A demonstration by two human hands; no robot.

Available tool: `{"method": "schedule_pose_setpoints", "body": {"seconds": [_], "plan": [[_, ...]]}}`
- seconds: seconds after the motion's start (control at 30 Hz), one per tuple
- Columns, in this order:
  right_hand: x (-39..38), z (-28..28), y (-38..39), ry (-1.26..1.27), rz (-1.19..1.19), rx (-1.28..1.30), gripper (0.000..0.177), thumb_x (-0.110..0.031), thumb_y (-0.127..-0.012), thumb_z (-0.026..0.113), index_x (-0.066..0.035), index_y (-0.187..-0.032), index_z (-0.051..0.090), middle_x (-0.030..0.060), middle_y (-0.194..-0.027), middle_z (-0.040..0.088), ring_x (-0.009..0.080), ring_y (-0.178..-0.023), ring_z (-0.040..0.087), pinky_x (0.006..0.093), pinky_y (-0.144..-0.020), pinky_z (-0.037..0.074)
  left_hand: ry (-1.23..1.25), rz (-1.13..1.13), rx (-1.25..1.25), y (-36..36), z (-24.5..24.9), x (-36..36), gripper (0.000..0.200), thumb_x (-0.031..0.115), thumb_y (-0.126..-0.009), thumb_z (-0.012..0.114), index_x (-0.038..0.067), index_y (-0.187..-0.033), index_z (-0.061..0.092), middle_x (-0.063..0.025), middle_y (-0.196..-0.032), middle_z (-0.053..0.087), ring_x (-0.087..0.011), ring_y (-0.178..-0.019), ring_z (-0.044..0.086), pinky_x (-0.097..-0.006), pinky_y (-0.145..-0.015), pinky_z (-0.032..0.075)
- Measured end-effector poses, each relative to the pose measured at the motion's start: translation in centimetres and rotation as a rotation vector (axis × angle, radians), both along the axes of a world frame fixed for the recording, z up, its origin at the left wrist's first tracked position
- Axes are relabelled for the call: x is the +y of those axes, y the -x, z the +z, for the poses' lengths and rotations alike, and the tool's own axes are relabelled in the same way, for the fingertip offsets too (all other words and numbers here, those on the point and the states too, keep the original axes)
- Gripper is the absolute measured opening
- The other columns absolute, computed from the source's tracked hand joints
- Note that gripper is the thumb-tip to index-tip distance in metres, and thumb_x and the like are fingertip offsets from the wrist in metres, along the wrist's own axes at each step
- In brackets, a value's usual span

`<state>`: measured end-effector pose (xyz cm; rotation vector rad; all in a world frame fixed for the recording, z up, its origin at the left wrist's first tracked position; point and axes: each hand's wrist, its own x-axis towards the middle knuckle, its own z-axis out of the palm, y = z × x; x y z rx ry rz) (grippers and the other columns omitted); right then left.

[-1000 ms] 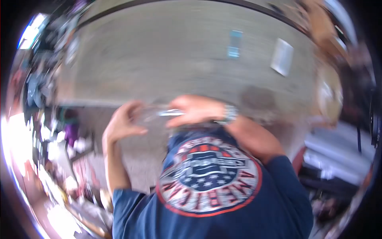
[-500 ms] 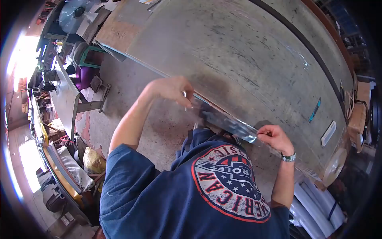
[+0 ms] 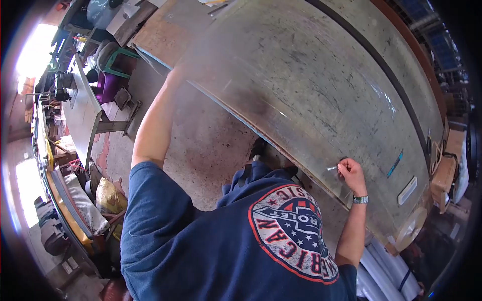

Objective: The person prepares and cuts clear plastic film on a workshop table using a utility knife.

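The grey desk is scuffed with dark marks. A slim teal tool and a white block lie near each other on it.

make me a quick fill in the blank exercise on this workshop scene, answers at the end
1. A small shiny thing is at the fingertips of the ____ hand.
2. The turquoise tool lies on the table near a block coloured ____.
3. The round emblem on the navy shirt is outlined in ____.

Missing words: right; white; red
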<state>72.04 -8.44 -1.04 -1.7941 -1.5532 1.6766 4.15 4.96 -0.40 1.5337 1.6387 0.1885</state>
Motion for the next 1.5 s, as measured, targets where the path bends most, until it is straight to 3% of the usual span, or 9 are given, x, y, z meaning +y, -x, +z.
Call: {"method": "schedule_pose_setpoints", "body": {"seconds": [0.2, 0.3, 0.37, 0.53, 0.63, 0.8, 0.97, 1.27, 1.5], "plan": [[0.3, -0.9, 0.3, 0.0, -0.044, -0.005, 0.008, -0.011, -0.099, 0.07, -0.005, -0.094, 0.068, -0.004, -0.076, 0.063, 0.005, -0.067, 0.057, 0.0229, -0.058, 0.045, -0.167, -0.058, 0.058, 2.2, -2.1, -1.5, 0.027, 0.024, -0.091, 0.074, 0.005, -0.075, 0.064, 0.0016, -0.066, 0.057, -0.0102, -0.065, 0.053, -0.033, -0.058, 0.044], [0.0, 0.9, 2.0, -0.1, 0.028, -0.041, 0.021, -0.03, -0.101, 0.07, -0.01, -0.103, 0.073, -0.0036, -0.083, 0.066, 0.0083, -0.074, 0.06, 0.0279, -0.061, 0.05, -0.042, -0.022, -0.055, 5.5, -5.5, -2.7, 0.032, 0.023, -0.095, 0.072, 0.002, -0.119, 0.072, -0.0101, -0.104, 0.071, -0.0203, -0.098, 0.066, -0.0383, -0.084, 0.054], [-0.5, -1.1, 0.9, -0.285, 0.073, -0.066, 0.023, -0.027, -0.099, 0.07, -0.006, -0.105, 0.071, 0.0054, -0.087, 0.071, 0.0175, -0.079, 0.066, 0.0372, -0.069, 0.054, -0.07, 0.063, -0.308, 4.9, -5.3, -2.7, 0.013, 0.017, -0.095, 0.072, 0.005, -0.094, 0.067, 0.0014, -0.082, 0.06, -0.0101, -0.076, 0.055, -0.0285, -0.068, 0.046], [-1.0, 0.1, 1.3, -0.301, -0.021, -0.266, 0.018, -0.026, -0.09, 0.073, -0.009, -0.096, 0.073, 0.0122, -0.089, 0.076, 0.0338, -0.085, 0.073, 0.0456, -0.075, 0.055, -0.384, 0.229, -0.036, 4.5, -8.4, -0.9, 0.019, 0.017, -0.097, 0.072, 0.0, -0.104, 0.067, -0.0083, -0.094, 0.066, -0.0195, -0.081, 0.061, -0.0333, -0.074, 0.05], [-0.9, 0.1, 1.4, -0.329, -0.056, -0.249, 0.015, -0.024, -0.09, 0.071, -0.009, -0.094, 0.073, 0.0119, -0.089, 0.076, 0.0346, -0.088, 0.073, 0.0477, -0.077, 0.056, -0.737, 0.285, 0.32, -10.7, -1.8, -2.7, 0.027, 0.016, -0.097, 0.071, -0.002, -0.116, 0.067, -0.0168, -0.105, 0.068, -0.0294, -0.094, 0.065, -0.0395, -0.086, 0.052], [-2.3, -1.1, -0.3, -0.515, -0.038, -0.142, 0.026, -0.024, -0.091, 0.07, -0.005, -0.11, 0.071, 0.0138, -0.102, 0.075, 0.0352, -0.097, 0.073, 0.0465, -0.085, 0.056, -0.812, -0.359, -0.019, -40.1, 2.0, -11.7, 0.045, 0.016, -0.092, 0.075, -0.003, -0.131, 0.064, -0.0235, -0.146, 0.058, -0.0403, -0.138, 0.052, -0.0488, -0.115, 0.04], [-6.7, 1.0, -8.9, -0.738, -0.016, -0.152, 0.043, -0.024, -0.094, 0.071, -0.004, -0.132, 0.066, 0.0141, -0.123, 0.068, 0.0312, -0.122, 0.061, 0.0464, -0.107, 0.045, -0.756, -0.416, 0.113, -51.6, -0.8, -16.9, 0.044, 0.015, -0.094, 0.072, -0.002, -0.134, 0.063, -0.0235, -0.155, 0.05, -0.0431, -0.147, 0.041, -0.0533, -0.121, 0.033], [-24.2, 4.3, -36.6, -0.615, -0.475, -0.047, 0.039, -0.023, -0.101, 0.071, -0.002, -0.134, 0.066, 0.0118, -0.119, 0.073, 0.0205, -0.101, 0.07, 0.0349, -0.085, 0.057, -0.783, -0.118, 0.416, -56.4, -3.2, -20.4, 0.035, 0.008, -0.097, 0.063, -0.005, -0.13, 0.064, -0.0265, -0.144, 0.056, -0.0431, -0.132, 0.055, -0.0512, -0.114, 0.043], [-33.9, 0.4, -51.0, -0.651, -0.994, -0.171, 0.035, -0.011, -0.101, 0.069, 0.001, -0.134, 0.064, 0.0101, -0.12, 0.072, 0.0176, -0.11, 0.068, 0.032, -0.098, 0.053, -0.822, 0.118, 0.488, -57.7, -4.5, -21.2, 0.039, 0.017, -0.1, 0.06, 0.003, -0.136, 0.06, -0.0254, -0.156, 0.046, -0.0466, -0.149, 0.036, -0.0536, -0.124, 0.029]]}}
